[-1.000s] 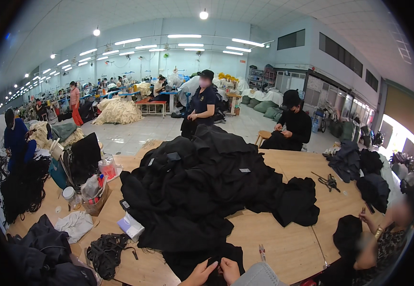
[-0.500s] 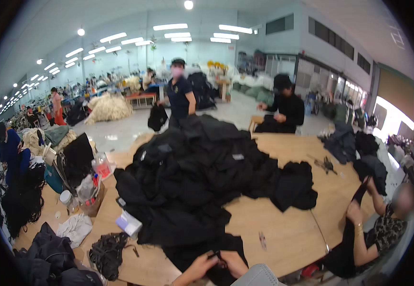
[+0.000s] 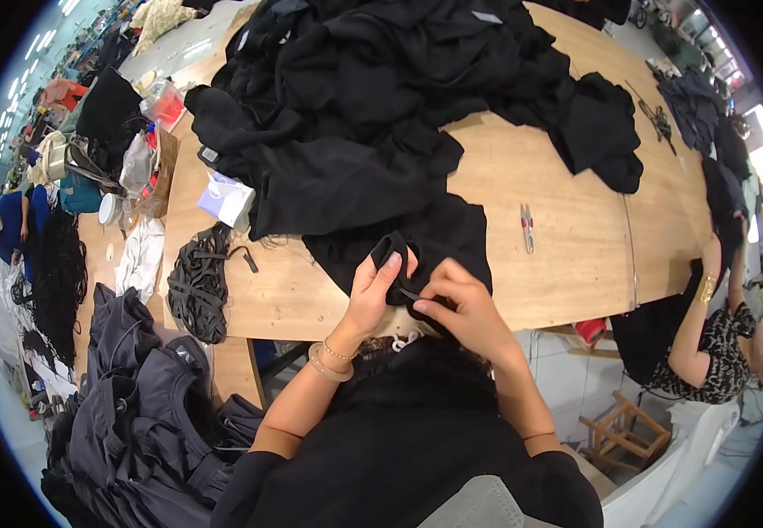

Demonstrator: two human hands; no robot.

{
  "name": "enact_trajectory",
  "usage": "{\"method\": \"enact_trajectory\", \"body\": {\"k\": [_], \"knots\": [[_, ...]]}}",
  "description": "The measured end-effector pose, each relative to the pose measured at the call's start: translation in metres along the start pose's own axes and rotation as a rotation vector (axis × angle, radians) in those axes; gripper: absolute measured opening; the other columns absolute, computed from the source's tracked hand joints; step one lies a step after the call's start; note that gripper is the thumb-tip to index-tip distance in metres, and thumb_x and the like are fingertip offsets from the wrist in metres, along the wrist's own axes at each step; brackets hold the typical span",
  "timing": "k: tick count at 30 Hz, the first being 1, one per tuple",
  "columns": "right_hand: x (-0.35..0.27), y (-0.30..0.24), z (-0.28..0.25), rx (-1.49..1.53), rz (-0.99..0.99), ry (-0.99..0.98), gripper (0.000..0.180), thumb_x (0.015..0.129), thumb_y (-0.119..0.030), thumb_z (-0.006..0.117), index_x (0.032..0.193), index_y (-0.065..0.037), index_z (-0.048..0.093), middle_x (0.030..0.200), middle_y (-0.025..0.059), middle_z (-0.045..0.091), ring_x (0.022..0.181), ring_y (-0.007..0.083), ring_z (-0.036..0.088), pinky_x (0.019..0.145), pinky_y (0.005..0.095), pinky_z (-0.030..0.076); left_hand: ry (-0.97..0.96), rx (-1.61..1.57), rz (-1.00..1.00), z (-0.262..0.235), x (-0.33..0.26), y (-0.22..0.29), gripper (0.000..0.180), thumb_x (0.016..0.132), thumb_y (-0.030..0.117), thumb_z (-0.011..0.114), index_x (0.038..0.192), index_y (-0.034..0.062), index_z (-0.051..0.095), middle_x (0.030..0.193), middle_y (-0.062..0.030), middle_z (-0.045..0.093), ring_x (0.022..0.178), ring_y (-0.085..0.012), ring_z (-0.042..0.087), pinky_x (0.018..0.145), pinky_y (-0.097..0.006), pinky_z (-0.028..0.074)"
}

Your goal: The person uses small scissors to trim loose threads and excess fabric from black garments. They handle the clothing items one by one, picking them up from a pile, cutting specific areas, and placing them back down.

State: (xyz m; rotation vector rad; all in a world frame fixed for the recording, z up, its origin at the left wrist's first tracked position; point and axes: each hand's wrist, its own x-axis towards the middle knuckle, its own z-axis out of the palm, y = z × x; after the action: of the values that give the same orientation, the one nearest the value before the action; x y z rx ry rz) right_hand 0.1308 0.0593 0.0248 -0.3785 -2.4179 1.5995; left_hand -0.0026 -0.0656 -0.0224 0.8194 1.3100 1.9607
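A black garment (image 3: 434, 238) lies over the near edge of the wooden table (image 3: 566, 264), joined to a big heap of black clothes (image 3: 381, 97) behind it. My left hand (image 3: 371, 295) pinches a folded part of that garment, thumb up on the cloth. My right hand (image 3: 460, 308) grips the same cloth just beside it, fingers curled around a thin cord or zipper piece. Both hands meet at the table's front edge, above my black-sleeved arms and lap.
Small snips (image 3: 527, 227) lie on bare wood to the right. A bundle of black cords (image 3: 198, 286) and a white-blue packet (image 3: 227, 198) lie left. Dark grey garments (image 3: 135, 414) pile at lower left. A seated person (image 3: 707, 352) works at the right, near a wooden stool (image 3: 619, 427).
The view has tipped down from the hall and far workers to the table's near edge. My hands have come up from the lower rim and hold the black garment.
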Motion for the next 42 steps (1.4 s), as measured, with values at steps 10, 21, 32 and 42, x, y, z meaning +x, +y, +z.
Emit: {"method": "enact_trajectory", "body": {"k": [10, 21, 32, 42], "knots": [[0.003, 0.031, -0.011, 1.317, 0.414, -0.085, 0.04, 0.104, -0.032, 0.055, 0.079, -0.003, 0.064, 0.094, 0.0056, 0.065, 0.088, 0.0138, 0.057, 0.08, 0.0287, 0.045, -0.306, 0.767, 0.452, 0.005, -0.016, 0.012, 0.041, 0.056, 0.009, 0.069, 0.095, 0.0024, 0.059, 0.096, -0.0096, 0.061, 0.088, -0.0335, 0.057, 0.082, -0.043, 0.045], [0.017, 0.028, -0.007, 0.026, 0.459, -0.36, 0.041, 0.1, -0.03, 0.063, 0.079, 0.006, 0.068, 0.07, 0.0001, 0.053, 0.065, 0.0068, 0.043, 0.058, 0.0294, 0.037, -0.632, 1.049, 0.185, 0.015, -0.032, 0.013, 0.038, 0.071, 0.012, 0.079, 0.104, 0.0049, 0.064, 0.094, -0.0118, 0.062, 0.1, -0.031, 0.058, 0.089, -0.042, 0.044], [0.012, 0.044, 0.013, 0.891, 0.347, 0.277, 0.034, 0.104, -0.026, 0.055, 0.109, 0.003, 0.073, 0.089, 0.0039, 0.067, 0.082, 0.0103, 0.063, 0.073, 0.0256, 0.05, 0.129, 0.418, 0.0, 0.016, -0.034, -0.003, 0.015, 0.09, 0.002, 0.059, 0.105, -0.0018, 0.059, 0.107, -0.01, 0.054, 0.099, -0.0213, 0.057, 0.088, -0.029, 0.045], [0.02, 0.045, 0.008, 1.002, 0.149, 0.321, 0.021, 0.101, -0.008, 0.057, 0.116, 0.003, 0.066, 0.093, 0.006, 0.066, 0.084, 0.0116, 0.063, 0.072, 0.0235, 0.051, 0.392, 0.011, -0.207, 0.017, -0.025, -0.012, 0.032, 0.11, 0.025, 0.042, 0.105, 0.0007, 0.061, 0.097, -0.0037, 0.063, 0.091, -0.0099, 0.06, 0.084, -0.026, 0.047]]}}
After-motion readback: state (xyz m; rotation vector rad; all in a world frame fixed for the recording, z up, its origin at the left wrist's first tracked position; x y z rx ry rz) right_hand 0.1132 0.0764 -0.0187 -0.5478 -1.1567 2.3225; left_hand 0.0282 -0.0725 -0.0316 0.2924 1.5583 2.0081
